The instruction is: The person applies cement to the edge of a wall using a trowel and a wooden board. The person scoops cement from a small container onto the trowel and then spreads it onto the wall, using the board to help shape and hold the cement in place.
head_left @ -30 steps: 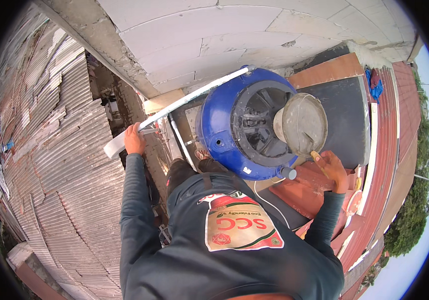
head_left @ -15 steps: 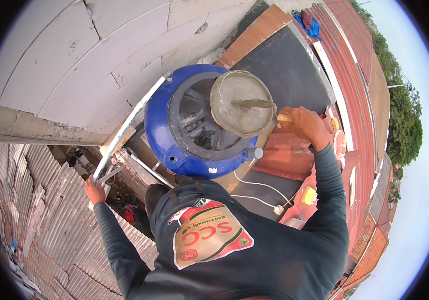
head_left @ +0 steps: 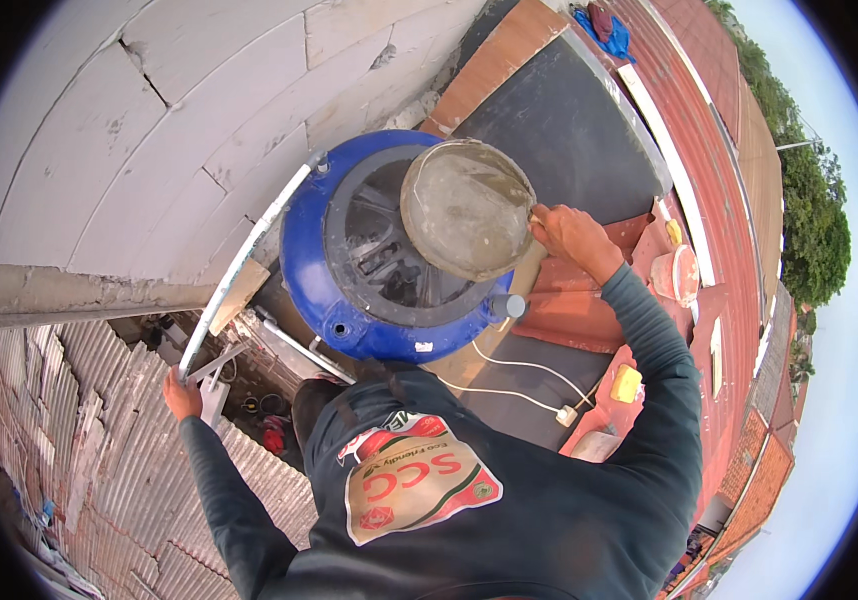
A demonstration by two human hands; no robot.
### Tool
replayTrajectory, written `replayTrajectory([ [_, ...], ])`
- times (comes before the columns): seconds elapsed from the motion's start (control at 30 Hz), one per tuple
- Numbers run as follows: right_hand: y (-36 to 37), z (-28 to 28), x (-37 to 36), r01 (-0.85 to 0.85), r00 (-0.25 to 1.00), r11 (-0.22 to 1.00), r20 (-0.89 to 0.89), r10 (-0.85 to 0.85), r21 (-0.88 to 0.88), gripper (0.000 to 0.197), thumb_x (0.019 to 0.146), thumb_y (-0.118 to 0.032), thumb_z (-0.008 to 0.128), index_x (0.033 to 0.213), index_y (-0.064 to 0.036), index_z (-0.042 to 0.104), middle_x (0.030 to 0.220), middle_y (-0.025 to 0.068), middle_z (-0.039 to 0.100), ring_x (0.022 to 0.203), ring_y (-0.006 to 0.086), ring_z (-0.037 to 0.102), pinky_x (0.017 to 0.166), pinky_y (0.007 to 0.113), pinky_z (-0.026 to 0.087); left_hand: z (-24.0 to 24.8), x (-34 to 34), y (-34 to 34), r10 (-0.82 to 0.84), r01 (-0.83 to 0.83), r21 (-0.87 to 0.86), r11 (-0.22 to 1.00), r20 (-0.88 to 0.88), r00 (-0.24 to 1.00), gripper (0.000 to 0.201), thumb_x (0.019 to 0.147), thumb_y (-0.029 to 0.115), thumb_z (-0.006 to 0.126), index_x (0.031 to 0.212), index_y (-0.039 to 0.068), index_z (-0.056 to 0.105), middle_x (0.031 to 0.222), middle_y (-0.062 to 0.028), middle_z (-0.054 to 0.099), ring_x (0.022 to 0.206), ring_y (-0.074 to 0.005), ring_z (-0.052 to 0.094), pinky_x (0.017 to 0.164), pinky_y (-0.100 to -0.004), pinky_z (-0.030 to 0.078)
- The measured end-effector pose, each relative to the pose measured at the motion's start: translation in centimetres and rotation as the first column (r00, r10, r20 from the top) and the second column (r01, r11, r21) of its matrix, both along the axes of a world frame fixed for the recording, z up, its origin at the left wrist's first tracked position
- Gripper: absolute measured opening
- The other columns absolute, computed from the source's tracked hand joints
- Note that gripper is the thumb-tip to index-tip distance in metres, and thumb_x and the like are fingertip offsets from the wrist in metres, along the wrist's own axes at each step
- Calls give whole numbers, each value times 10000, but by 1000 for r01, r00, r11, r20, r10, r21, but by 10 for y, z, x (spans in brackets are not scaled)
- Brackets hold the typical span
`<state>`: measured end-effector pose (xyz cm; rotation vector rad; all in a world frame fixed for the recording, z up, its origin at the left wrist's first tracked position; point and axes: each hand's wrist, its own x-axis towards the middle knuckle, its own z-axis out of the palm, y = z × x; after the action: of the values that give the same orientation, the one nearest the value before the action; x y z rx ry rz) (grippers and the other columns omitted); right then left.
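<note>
A round bucket of wet grey mortar [head_left: 454, 225] stands on the dark lid [head_left: 359, 235] of a blue water tank [head_left: 309, 290]. My right hand [head_left: 581, 243] is closed round the handle of a trowel at the bucket's right rim. Mortar and the rim mostly hide the trowel's blade. Down at the left, my left hand [head_left: 183, 393] is closed on the lower end of a long pale pipe [head_left: 244, 250], which slants up past the tank's left side. A thin flat strip [head_left: 219, 362] juts out beside that hand.
A block wall [head_left: 179, 150] rises at the far left. Corrugated roofing [head_left: 99, 430] lies below left, beside a gap. A white cable with a plug [head_left: 565, 414], a yellow sponge-like block [head_left: 626, 383] and a small pinkish bucket [head_left: 676, 276] lie to the right.
My right hand has moved left, toward the bucket. The trowel's blade, earlier plain above the mortar, is now mostly hidden. My left hand keeps its hold on the pipe.
</note>
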<state>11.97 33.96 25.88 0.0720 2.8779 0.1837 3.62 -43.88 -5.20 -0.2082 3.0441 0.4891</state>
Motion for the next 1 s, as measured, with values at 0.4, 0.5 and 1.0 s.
replayTrajectory([
  [0.4,24,5,0,0,1000,947,-4,-1,-322,386,1026,-363,542,997,4,658,809,213,685,722,403,676,670,493,542,2,-9,5,-23,19,-51,999,-79,997,601,755,55,764,1334,71,605,1263,-188,626,1212,-408,562,1048,-500,438],
  [0.5,-4,-6,-13,368,923,758,308,-229,-539,408,1034,-382,538,950,2,650,740,135,628,614,274,631,579,403,516,11,-12,5,-13,9,-79,997,-41,999,616,758,68,771,1347,79,595,1285,-182,624,1236,-397,552,1062,-490,433],
  [1.0,-2,10,33,707,641,-63,676,-365,-704,381,1052,-400,547,1010,-26,603,696,26,542,478,85,472,422,253,383,15,-32,5,37,-28,-123,992,70,997,723,750,93,807,1423,128,546,1394,-171,577,1327,-376,499,1116,-490,395],
])
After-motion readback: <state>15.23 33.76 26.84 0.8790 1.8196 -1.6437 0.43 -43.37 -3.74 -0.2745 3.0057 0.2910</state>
